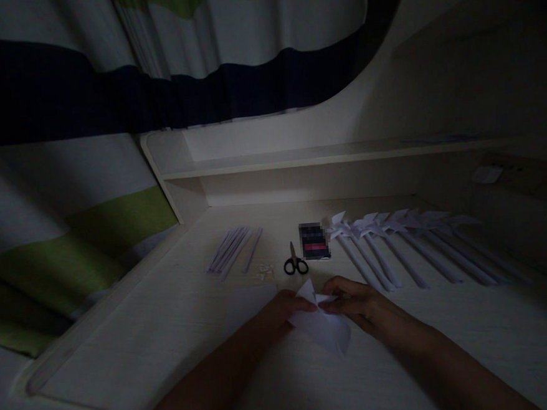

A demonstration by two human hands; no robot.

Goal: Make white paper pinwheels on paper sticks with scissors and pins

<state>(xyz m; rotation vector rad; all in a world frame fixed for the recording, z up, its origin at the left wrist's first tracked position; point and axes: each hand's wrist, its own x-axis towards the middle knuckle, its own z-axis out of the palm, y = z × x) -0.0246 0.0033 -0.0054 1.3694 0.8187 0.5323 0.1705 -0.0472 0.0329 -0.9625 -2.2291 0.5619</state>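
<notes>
A white paper pinwheel with its corners partly bent inward is held between my two hands above the table. My left hand pinches it from the left, thumb near the middle. From the right, my right hand has its thumb and fingers closed on a folded corner at the centre. Whether a small piece sits under the fingertips is hidden. Just beyond the paper lie scissors with black handles, blades pointing away. Flat white paper lies beside my left hand.
Rolled paper sticks lie at the back left, near small white pieces. Behind the scissors is a dark, blurred-out rectangular item. Several pinwheels on paper sticks lie in a row at right. A shelf and a curtain rise behind.
</notes>
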